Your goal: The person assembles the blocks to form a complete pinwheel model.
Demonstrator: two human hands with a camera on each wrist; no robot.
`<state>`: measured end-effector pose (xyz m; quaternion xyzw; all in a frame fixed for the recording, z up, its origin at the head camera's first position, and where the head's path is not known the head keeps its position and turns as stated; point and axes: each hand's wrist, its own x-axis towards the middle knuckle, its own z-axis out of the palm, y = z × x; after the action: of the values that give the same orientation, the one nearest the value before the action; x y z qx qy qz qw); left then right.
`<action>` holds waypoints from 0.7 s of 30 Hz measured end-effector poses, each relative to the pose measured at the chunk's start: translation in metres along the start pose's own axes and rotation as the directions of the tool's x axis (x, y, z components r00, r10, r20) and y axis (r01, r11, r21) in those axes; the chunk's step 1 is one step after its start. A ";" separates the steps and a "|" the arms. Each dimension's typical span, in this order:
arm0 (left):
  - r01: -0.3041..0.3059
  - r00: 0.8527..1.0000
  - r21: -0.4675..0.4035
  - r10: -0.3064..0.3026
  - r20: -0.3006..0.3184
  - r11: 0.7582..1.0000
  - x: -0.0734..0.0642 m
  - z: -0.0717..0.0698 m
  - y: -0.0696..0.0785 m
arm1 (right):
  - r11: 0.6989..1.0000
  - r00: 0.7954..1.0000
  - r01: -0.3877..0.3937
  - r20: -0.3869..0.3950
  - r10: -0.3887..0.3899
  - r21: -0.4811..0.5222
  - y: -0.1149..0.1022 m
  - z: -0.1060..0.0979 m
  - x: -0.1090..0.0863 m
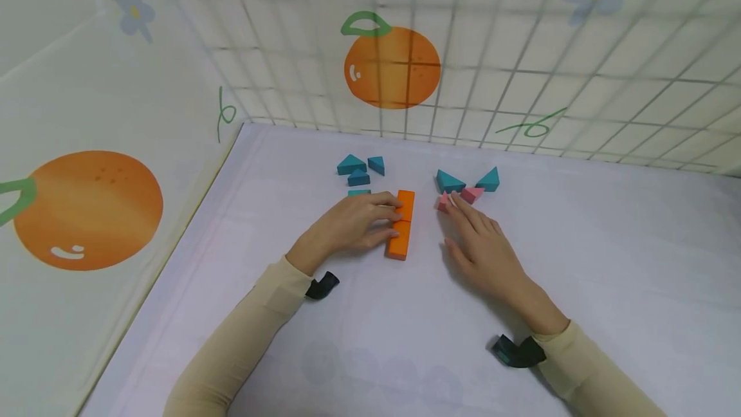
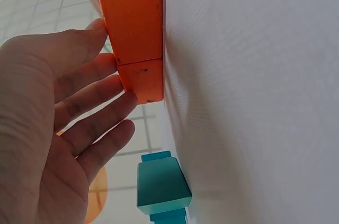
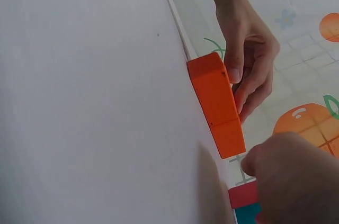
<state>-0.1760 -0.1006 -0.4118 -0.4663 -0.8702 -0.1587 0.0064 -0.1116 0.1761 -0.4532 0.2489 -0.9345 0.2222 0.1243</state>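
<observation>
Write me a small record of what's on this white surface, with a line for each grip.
White surface: blocks laid out on it
Orange blocks: two, lined up end to end
Blue-green group: left side; three plain to see, a fourth partly hidden
Blue-green pair: right side
Pink blocks: two, near that pair
Left grip: fingertips against the orange blocks
Right grip: fingers reaching to one pink block; contact unclear

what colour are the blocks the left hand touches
The blocks are orange, clearest in the head view.
</observation>
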 end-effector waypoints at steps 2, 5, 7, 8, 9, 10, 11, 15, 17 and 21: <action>0.000 1.000 -0.002 0.000 -0.001 1.000 0.001 0.000 0.000 | 1.000 1.000 -0.008 -0.004 0.008 0.002 0.000 -0.001 0.003; 0.000 1.000 -0.010 0.000 -0.003 1.000 0.001 0.000 0.000 | 1.000 1.000 -0.020 -0.006 0.020 0.021 -0.001 -0.002 0.007; 0.003 1.000 -0.017 -0.003 -0.004 1.000 0.001 0.000 0.000 | 0.999 1.000 -0.029 0.001 0.029 0.032 -0.002 -0.001 0.011; 0.004 1.000 -0.022 -0.004 -0.005 1.000 0.001 0.000 0.000 | 0.999 0.999 -0.031 0.008 0.031 0.037 -0.002 -0.001 0.012; 0.005 1.000 -0.027 -0.005 -0.005 1.000 0.001 0.000 0.000 | 0.999 0.999 -0.036 0.018 0.035 0.038 -0.002 0.000 0.014; 0.006 1.000 -0.034 -0.006 -0.006 0.999 0.001 0.000 0.000 | 0.999 0.999 -0.040 0.027 0.039 0.037 -0.002 0.000 0.016; 0.006 1.000 -0.040 -0.006 -0.006 0.999 0.001 0.000 0.000 | 0.998 0.998 -0.045 0.037 0.044 0.036 -0.002 0.001 0.017; 0.003 1.000 -0.050 -0.003 -0.003 0.999 0.001 0.000 0.001 | 0.997 0.996 -0.065 0.071 0.062 0.044 -0.003 0.004 0.023; 0.005 1.000 -0.046 -0.005 0.001 0.999 0.002 0.001 0.001 | 0.996 0.994 -0.069 0.084 0.064 0.059 -0.004 0.005 0.028; 0.010 1.000 -0.043 -0.010 0.005 0.999 0.001 0.001 0.002 | 0.995 0.993 -0.057 0.104 0.048 0.086 -0.007 0.006 0.039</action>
<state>-0.1747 -0.0979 -0.4116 -0.4624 -0.8689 -0.1765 -0.0065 -0.1416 0.1516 -0.4427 0.2406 -0.9349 0.2540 0.0596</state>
